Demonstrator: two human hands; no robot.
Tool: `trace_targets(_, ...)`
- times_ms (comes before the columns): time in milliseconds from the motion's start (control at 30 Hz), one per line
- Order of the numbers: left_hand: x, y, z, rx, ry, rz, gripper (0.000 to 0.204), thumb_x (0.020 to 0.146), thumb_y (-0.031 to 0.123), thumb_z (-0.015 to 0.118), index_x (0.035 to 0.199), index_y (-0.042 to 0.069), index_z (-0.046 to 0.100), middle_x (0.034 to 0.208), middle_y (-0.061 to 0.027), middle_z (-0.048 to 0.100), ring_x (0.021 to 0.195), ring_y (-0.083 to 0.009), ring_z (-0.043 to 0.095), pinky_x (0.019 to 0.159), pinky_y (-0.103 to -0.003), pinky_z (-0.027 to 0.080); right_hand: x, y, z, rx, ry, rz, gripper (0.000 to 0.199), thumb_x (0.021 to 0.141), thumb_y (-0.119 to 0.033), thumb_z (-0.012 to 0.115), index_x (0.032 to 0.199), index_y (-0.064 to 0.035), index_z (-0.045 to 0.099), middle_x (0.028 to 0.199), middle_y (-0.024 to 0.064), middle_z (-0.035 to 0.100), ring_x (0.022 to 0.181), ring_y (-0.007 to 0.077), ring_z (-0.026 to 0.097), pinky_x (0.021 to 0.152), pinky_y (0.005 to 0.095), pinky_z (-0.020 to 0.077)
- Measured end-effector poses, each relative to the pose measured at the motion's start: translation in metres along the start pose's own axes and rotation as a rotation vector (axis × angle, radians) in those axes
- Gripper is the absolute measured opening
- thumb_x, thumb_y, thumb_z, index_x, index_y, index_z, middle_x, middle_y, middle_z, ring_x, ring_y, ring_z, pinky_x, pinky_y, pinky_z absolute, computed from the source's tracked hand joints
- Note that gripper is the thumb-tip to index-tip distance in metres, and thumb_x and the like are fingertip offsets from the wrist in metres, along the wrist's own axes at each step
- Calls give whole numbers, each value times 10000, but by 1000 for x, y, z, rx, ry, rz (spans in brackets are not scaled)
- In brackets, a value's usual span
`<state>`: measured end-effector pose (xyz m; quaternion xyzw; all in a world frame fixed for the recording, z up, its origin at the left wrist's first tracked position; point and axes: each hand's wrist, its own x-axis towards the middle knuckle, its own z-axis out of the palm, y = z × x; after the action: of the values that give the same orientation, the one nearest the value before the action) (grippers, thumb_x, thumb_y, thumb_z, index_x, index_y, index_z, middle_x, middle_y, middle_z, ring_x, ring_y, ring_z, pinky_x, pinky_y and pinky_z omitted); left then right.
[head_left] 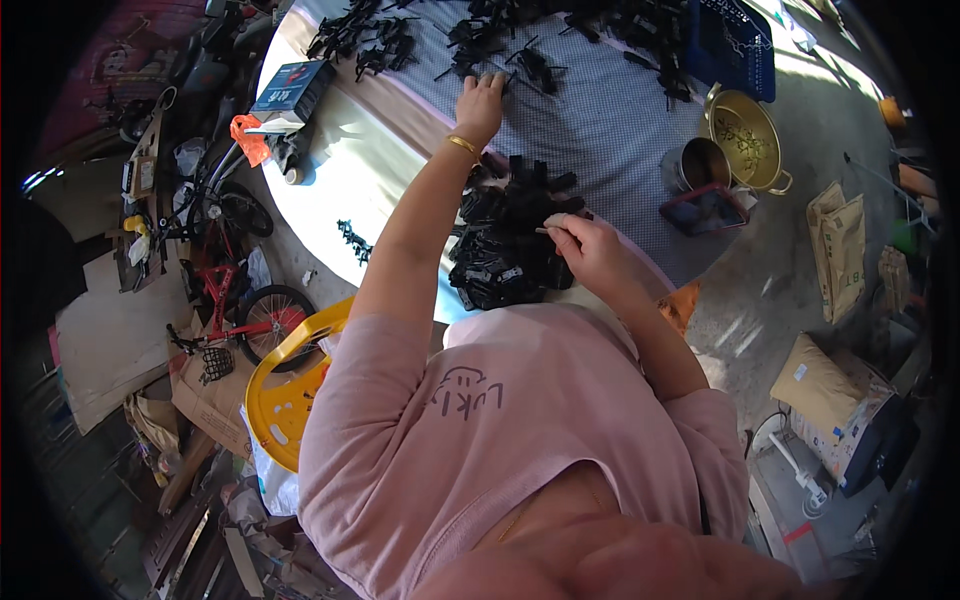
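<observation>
- The round desk point(330, 170) carries a checked cloth point(610, 120); its left part, bare and brightly lit, offers the widest open surface, and its curved edge runs close to the person's chest.
- The left hand point(481, 103) reaches far across the desk with fingers spread flat, resting on a small black part point(528, 62) among scattered black plastic pieces point(380, 40) near the far edge.
- The right hand point(590, 250) sits near the desk's close edge, fingers pinched around a small pale stick-like piece point(552, 224); just what it is cannot be told.
- Between the two hands lies a heap of black plastic parts point(505, 240), blocky and shiny, touching the right hand.
- A brass-coloured pot point(748, 135) with handles stands at the desk's right edge, holding a few thin dark pieces; a smaller metal cup point(700, 160) stands just beside it.
- A blue plastic crate point(735, 45) stands behind the pot.
- A phone point(705, 208) with a reddish case lies near the cup.
- A dark blue box point(295, 90) rests at the desk's left rim.
- On the floor left of the desk stand a yellow plastic chair point(280, 385) and a red bicycle point(235, 300); brown paper sacks point(835, 250) lie to the right.
</observation>
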<state>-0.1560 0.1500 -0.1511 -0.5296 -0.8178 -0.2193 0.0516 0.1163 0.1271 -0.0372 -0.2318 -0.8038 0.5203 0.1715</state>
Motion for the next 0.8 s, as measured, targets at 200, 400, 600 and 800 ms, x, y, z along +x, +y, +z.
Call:
trace_targets(200, -19, 20, -12, -212, -180, 74, 250, 745, 80, 545, 985, 73, 615, 861, -123, 557, 821, -314, 496, 732, -382, 419, 4, -2, -24, -19, 129, 29, 208, 753, -100, 656, 936, -21, 595, 646, 77, 586, 534, 159, 564, 499, 259, 448)
trace_targets(400, -54, 90, -136, -660, -689, 201, 268, 759, 108, 595, 1017, 33, 599, 792, -144, 565, 785, -262, 542, 721, -338, 450, 22, -11, -31, -42, 229, -166, 258, 719, -48, 683, 963, -17, 604, 676, 47, 581, 540, 106, 529, 495, 219, 432)
trace_targets(600, -98, 97, -142, -1606, -463, -400, 401, 804, 37, 596, 1176, -24, 461, 991, -54, 570, 947, -122, 535, 811, -249, 454, 22, -36, -26, 8, 57, -422, 151, 712, -61, 683, 840, -31, 610, 655, 80, 542, 515, 185, 517, 464, 264, 400)
trace_targets(800, -112, 131, -158, -1857, -351, -669, 600, 783, 35, 632, 1293, -22, 320, 1140, -103, 506, 997, -153, 525, 838, -285, 462, 19, -33, -15, 385, 161, 55, 158, 821, -120, 621, 902, 12, 591, 735, -11, 586, 610, 37, 507, 547, 173, 419)
